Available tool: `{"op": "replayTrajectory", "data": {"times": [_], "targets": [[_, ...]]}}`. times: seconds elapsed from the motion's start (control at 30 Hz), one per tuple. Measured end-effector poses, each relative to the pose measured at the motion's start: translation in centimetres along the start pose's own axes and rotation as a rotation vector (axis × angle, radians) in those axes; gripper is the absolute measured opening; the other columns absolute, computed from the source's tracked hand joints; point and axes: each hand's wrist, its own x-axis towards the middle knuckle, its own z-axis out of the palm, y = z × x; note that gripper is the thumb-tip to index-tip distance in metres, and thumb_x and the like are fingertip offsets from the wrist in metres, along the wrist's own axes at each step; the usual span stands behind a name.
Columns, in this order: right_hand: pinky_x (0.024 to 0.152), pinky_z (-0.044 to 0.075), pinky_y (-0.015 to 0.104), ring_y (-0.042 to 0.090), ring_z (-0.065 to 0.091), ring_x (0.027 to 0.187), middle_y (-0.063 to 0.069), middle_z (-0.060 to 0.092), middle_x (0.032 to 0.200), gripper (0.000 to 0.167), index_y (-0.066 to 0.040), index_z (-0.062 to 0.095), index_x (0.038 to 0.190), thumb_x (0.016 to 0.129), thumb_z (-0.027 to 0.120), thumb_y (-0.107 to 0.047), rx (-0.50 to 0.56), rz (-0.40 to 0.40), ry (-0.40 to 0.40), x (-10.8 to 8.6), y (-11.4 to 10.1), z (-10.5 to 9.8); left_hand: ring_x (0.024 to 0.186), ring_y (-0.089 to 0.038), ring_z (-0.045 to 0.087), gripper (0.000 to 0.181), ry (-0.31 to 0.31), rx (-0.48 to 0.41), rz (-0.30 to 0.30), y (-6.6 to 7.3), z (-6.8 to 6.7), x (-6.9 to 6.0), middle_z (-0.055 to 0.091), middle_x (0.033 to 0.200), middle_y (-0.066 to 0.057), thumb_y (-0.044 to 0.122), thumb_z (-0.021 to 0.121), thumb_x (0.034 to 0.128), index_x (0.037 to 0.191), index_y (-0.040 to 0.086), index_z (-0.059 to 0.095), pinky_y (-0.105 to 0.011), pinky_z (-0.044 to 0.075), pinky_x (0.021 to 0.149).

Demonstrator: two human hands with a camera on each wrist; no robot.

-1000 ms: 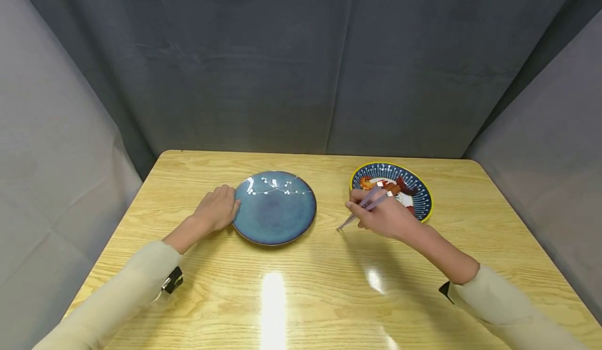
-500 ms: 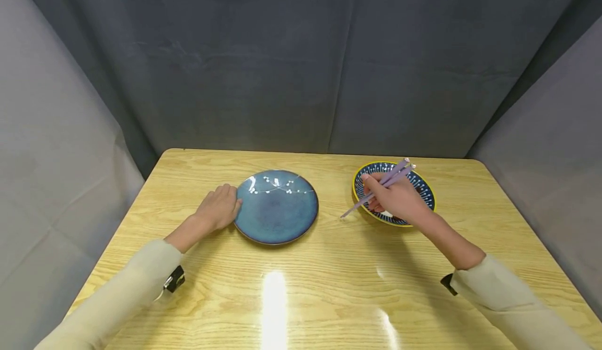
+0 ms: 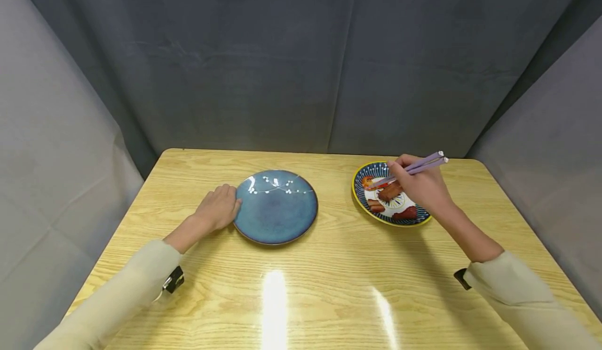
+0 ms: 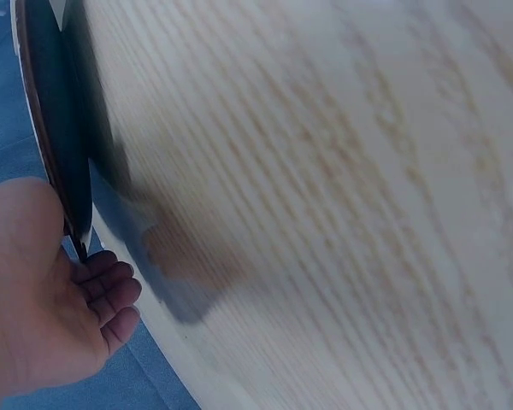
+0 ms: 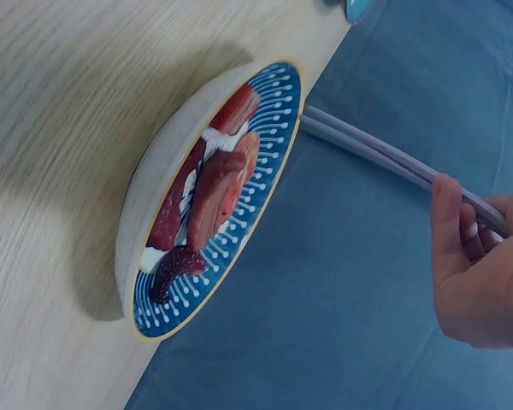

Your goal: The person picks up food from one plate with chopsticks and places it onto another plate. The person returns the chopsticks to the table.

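My left hand grips the left rim of a round blue plate with white blossom branches, lying on the table. In the left wrist view its fingers curl at the plate's edge. My right hand holds a pair of lilac chopsticks over a deep blue-and-white patterned bowl with a yellow rim. Inside the bowl lie an orange piece, a brown meat-like piece, a sausage-like piece and a dark red piece. The chopstick tips reach the orange piece; whether they pinch it I cannot tell.
The light wooden table carries the plate left of centre and the bowl to its right, with a gap between them. A dark grey curtain hangs behind the far edge, and pale cloth hangs at both sides.
My right hand has moved right and back with the chopsticks, from in front of the bowl to over its right side, with the tips now in the bowl. The left hand and plate stay put.
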Motion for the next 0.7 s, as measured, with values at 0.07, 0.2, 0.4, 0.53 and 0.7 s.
{"op": "replayTrajectory", "data": {"times": [0.07, 0.2, 0.4, 0.53, 0.7], "targets": [[0.042, 0.04, 0.028, 0.016, 0.057, 0.051, 0.008, 0.062, 0.065, 0.035, -0.004, 0.065, 0.082, 0.103, 0.056, -0.03, -0.01, 0.018, 0.014, 0.1, 0.3, -0.2, 0.089, -0.03, 0.047, 0.035, 0.003, -0.001, 0.0, 0.0, 0.0, 0.0, 0.047, 0.095, -0.014, 0.024, 0.041, 0.1063, 0.116, -0.009, 0.05, -0.044, 0.041, 0.075], [0.04, 0.036, 0.029, 0.018, 0.05, 0.051, 0.011, 0.059, 0.067, 0.033, -0.005, 0.064, 0.085, 0.103, 0.055, -0.031, -0.045, 0.039, 0.028, 0.5, 0.7, -0.5, 0.09, -0.03, 0.047, 0.035, -0.001, 0.0, -0.003, -0.1, 0.1, -0.1, 0.047, 0.095, -0.014, 0.024, 0.04, 0.1065, 0.116, -0.009, 0.05, -0.044, 0.041, 0.076], [0.042, 0.04, 0.026, 0.015, 0.054, 0.054, 0.008, 0.063, 0.068, 0.034, -0.002, 0.069, 0.085, 0.1, 0.06, -0.031, -0.095, -0.008, 0.027, 1.1, 1.5, -0.8, 0.093, -0.031, 0.047, 0.036, -0.011, 0.001, -0.01, -0.1, 0.1, -0.1, 0.047, 0.098, -0.015, 0.024, 0.04, 0.1067, 0.118, -0.009, 0.049, -0.046, 0.042, 0.078], [0.041, 0.038, 0.026, 0.018, 0.057, 0.056, 0.011, 0.065, 0.07, 0.034, -0.002, 0.071, 0.086, 0.101, 0.06, -0.031, -0.112, -0.022, 0.009, 1.4, 2.0, -0.9, 0.091, -0.03, 0.047, 0.036, -0.014, -0.004, -0.012, 0.0, 0.1, -0.2, 0.047, 0.097, -0.014, 0.024, 0.039, 0.1066, 0.118, -0.009, 0.049, -0.045, 0.042, 0.078], [0.042, 0.038, 0.028, 0.02, 0.059, 0.058, 0.008, 0.066, 0.07, 0.038, -0.002, 0.073, 0.092, 0.102, 0.057, -0.035, -0.15, 0.015, -0.029, 1.7, 2.5, -1.1, 0.09, -0.03, 0.047, 0.035, -0.012, -0.007, -0.011, 0.1, 0.1, -0.3, 0.046, 0.096, -0.014, 0.024, 0.04, 0.1066, 0.117, -0.009, 0.049, -0.045, 0.042, 0.077]]}}
